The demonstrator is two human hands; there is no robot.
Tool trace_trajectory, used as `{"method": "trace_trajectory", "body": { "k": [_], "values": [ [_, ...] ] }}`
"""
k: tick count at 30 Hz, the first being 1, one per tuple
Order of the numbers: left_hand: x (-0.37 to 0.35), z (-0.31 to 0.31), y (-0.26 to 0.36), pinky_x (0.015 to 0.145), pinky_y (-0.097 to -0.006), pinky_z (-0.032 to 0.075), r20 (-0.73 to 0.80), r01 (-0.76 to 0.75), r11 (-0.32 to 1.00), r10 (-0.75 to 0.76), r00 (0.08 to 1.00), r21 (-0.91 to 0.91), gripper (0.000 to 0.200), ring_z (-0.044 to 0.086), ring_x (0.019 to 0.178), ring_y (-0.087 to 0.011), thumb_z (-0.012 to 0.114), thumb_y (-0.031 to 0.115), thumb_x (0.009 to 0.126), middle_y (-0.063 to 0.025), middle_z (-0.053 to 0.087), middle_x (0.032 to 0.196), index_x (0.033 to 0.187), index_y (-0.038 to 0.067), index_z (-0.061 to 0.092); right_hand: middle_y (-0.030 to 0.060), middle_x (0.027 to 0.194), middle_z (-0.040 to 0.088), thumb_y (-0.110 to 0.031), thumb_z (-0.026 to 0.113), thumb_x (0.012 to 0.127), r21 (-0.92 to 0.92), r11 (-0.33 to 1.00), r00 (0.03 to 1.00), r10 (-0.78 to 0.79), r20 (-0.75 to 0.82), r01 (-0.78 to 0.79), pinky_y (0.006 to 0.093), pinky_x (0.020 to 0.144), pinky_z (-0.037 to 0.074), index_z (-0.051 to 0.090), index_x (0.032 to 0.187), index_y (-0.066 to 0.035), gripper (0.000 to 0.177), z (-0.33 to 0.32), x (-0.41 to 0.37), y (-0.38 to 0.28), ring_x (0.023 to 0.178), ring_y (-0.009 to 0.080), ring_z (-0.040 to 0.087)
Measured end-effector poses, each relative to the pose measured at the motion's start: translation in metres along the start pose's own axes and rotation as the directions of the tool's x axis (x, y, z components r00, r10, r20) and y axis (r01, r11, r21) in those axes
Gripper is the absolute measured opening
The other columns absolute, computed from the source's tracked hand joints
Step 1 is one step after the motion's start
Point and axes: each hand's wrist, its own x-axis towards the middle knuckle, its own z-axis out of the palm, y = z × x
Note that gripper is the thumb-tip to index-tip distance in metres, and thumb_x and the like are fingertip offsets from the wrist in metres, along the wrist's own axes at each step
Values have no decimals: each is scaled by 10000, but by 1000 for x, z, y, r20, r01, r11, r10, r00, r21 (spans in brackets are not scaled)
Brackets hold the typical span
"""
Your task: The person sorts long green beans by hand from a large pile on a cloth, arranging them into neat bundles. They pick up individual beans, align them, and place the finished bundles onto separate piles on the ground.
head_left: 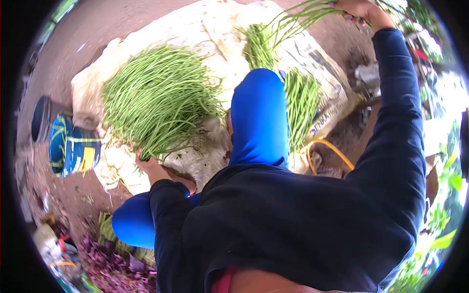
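Note:
A big heap of long green beans (pixel 159 97) lies on pale sacking (pixel 215 24). At the heap's near edge, my left hand (pixel 150 165) has its fingers closed around the ends of some beans. My right hand (pixel 359 10) is raised at the top right, closed on several long beans (pixel 308 14) that trail down to the left. Below them, a smaller bunch of beans (pixel 260 46) rests on the sacking beyond my knee. Another bunch (pixel 300 107) lies just right of the knee.
A blue container (pixel 75 146) with green strips around it stands at the left, beside a dark bucket (pixel 43 118). A yellow hoop (pixel 334 149) is right of my knee. Purple leafy material (pixel 115 266) lies at the lower left, and green plants (pixel 439 215) at the right.

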Motion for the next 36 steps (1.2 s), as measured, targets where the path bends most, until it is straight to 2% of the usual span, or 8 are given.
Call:
{"method": "trace_trajectory", "body": {
  "k": [4, 7, 14, 17, 19, 22, 26, 36],
  "values": [
    [20, -10, 6, 865, -454, 461, -115, -12, 999, 17, 993, 44, 51, 585, 791, -216, 573, 139, 675, -29, 622, 781, 717, 112, 572, 51, 740, 637, -223, 509, 950, -905, 198, 757, -629, 176, 375, 380, 609, 495, 572, 1191, -69, 293, 65, 79, 133, 711, 221, 635],
    [16, 0, 6, 854, -444, 454, -197, 36, 994, -15, 980, 102, 88, 583, 807, -217, 581, 182, 711, -24, 623, 800, 754, 106, 576, 134, 757, 607, -318, 505, 917, -275, 944, 847, -293, -443, 182, 391, 636, 475, 606, 1013, -67, 287, 190, 10, 127, 742, 290, 595],
    [4, 24, 13, 820, -470, 477, -278, 3, 998, 14, 960, 61, 180, 619, 804, -250, 542, 245, 816, -42, 646, 802, 857, 86, 616, 113, 710, 602, -283, 513, 884, -100, 989, 985, 93, -144, -108, 383, 568, 468, 632, 908, -91, 227, 527, -6, 176, 640, 237, 596],
    [-6, 35, 17, 812, -479, 480, -190, 23, 993, 0, 982, 118, 158, 623, 827, -251, 539, 214, 797, -47, 646, 780, 831, 84, 622, -15, 581, 461, -402, 396, 977, 796, -232, 749, 272, 604, -558, 288, 385, 312, 485, 810, -146, 319, 584, -56, 138, 426, 110, 421],
    [-21, 47, 15, 821, -479, 477, -183, 47, 995, -29, 983, 93, 128, 625, 837, -252, 536, 191, 788, -46, 641, 771, 794, 87, 610, 38, 630, 503, -410, 432, 967, 742, -341, 732, 186, 655, -577, 310, 416, 391, 500, 860, -111, 324, 600, -56, 141, 454, 148, 464],
    [-33, 70, 12, 829, -480, 472, -202, 4, 995, 15, 979, 97, 105, 624, 832, -251, 526, 162, 788, -42, 628, 754, 733, 90, 579, 120, 716, 514, -437, 522, 935, 820, -195, 787, 232, 571, -538, 365, 502, 480, 516, 985, -6, 433, 593, -67, 134, 505, 245, 514],
    [-27, 96, 13, 796, -463, 477, -203, -82, 981, 118, 972, 176, 196, 575, 701, -217, 530, 159, 840, -25, 559, 665, 658, 100, 490, 65, 636, 558, -429, 619, 850, 267, 928, 830, 73, 553, -260, 311, 389, 419, 600, 880, -15, 415, 540, -71, 159, 457, 166, 518],
    [-74, 234, 36, 737, -434, 519, 246, -182, 900, 86, 965, 397, 341, 567, 615, -236, 597, 206, 877, -65, 522, 564, 591, 119, 431, 107, 797, 682, -233, 614, 870, 423, 905, 980, 55, -194, 33, 331, 654, 506, 706, 1015, -109, 211, 507, 11, 197, 665, 200, 644]
  ]
}}
